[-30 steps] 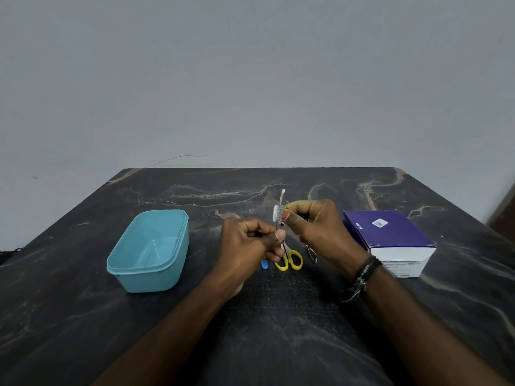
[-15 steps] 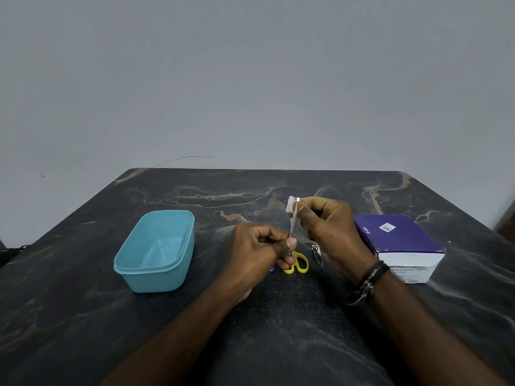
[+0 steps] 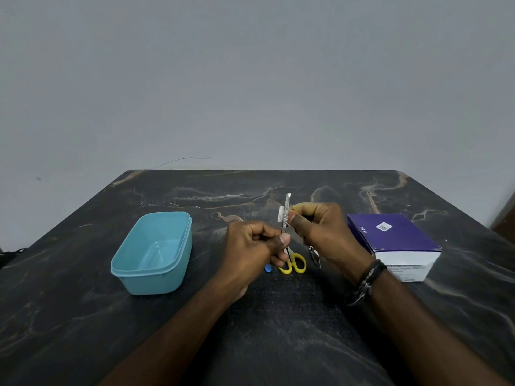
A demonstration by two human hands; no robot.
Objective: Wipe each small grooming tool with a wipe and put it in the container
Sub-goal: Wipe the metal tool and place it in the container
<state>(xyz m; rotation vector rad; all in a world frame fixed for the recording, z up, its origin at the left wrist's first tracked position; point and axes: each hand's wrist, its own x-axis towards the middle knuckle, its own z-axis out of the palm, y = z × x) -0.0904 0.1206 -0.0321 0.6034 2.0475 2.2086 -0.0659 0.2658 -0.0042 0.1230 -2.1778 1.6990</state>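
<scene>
left hand (image 3: 252, 246) pinches metal tweezers (image 3: 286, 215) upright by the lower end, right of the blue container (image 3: 152, 253). right hand (image 3: 320, 227) pinches a white wipe (image 3: 280, 214) against the shaft.

Container (image 3: 152, 253) left, box (image 3: 395, 243) right, scissors (image 3: 292, 263) between, on table (image 3: 83, 330).
</scene>
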